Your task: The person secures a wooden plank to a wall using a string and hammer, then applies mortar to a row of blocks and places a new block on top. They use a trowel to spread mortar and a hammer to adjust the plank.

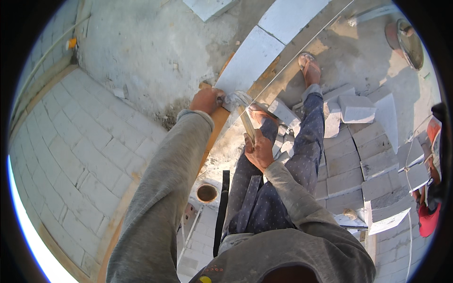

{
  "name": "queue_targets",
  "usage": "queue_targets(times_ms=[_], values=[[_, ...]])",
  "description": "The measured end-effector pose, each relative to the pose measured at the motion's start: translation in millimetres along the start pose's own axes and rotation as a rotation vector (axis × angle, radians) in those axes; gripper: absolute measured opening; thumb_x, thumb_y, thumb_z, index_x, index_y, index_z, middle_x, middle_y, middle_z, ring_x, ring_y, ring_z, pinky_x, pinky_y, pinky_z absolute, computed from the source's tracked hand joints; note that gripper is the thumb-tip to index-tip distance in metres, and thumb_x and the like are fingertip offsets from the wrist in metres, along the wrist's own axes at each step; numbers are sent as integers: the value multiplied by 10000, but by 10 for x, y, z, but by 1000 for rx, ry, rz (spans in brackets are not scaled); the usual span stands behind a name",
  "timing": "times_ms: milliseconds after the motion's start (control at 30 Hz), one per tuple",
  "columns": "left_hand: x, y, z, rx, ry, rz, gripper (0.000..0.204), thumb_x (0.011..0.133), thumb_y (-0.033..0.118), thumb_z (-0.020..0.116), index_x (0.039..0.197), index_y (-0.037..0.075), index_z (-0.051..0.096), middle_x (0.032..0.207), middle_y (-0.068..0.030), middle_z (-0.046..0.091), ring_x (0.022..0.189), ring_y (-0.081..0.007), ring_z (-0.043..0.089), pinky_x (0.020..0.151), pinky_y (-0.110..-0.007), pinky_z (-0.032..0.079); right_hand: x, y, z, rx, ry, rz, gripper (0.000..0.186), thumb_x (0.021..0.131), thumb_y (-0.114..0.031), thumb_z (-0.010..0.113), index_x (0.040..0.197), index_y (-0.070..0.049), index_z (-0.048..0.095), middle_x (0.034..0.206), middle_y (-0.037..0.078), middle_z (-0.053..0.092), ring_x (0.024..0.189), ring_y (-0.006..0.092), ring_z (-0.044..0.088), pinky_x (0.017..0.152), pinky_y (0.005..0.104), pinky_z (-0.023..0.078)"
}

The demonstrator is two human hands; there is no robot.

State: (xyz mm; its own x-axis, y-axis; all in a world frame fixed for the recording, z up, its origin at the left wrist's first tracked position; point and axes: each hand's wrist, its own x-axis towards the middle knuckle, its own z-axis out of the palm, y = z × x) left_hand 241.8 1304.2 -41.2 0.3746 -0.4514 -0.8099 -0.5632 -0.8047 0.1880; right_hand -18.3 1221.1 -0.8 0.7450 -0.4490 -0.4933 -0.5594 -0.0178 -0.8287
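Observation:
My left hand (206, 100) is closed at the near end of a row of pale blocks (249, 60). What its fingers pinch is too small to make out. Close by, my right hand (258, 151) is wrapped round the light wooden handle (246, 121) of a hammer-like tool. Its whitish head (237, 98) lies up by my left fingers, beside the end block; the exact shape is unclear. An orange-brown board (213, 134) runs below my left hand. A taut white string (288, 75) passes over the tool and along the row.
Stacked grey blocks (342, 172) and loose ones (357, 109) are right of my legs. A round bucket (206, 193) is low at centre. A block wall (80, 155) stands left. Another person in red (429, 219) is at the far right, near a round pan (409, 45).

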Motion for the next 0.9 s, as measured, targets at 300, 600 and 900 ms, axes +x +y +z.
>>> queue_targets(times_ms=[300, 600, 900], values=[[-12, 35, -65, -67, -17, 41, 189, 804, 172, 796, 977, 121, 740, 934, -133, 735, 917, -349, 698, 798, -435, 545, -79, 6, 84, 57, -39, 91, 228, 925, -112, 678, 965, -12, 477, 616, 209, 557, 577, 435, 636, 490, 446, 465], [-47, 57, -63, -47, 9, 25, 143, 814, 115, 779, 939, 99, 713, 896, -130, 732, 890, -331, 702, 794, -426, 545, -79, -39, 95, 31, -54, 123, 220, 925, -110, 675, 985, -2, 492, 654, 231, 583, 593, 440, 644, 501, 452, 480], [60, -182, -173, -24, 25, -135, 250, 743, 211, 828, 950, 110, 729, 982, -159, 728, 972, -338, 694, 877, -442, 548, -166, 36, 292, 129, 29, 138, 227, 948, -133, 664, 960, -1, 479, 626, 212, 560, 569, 408, 629, 483, 431, 456]])
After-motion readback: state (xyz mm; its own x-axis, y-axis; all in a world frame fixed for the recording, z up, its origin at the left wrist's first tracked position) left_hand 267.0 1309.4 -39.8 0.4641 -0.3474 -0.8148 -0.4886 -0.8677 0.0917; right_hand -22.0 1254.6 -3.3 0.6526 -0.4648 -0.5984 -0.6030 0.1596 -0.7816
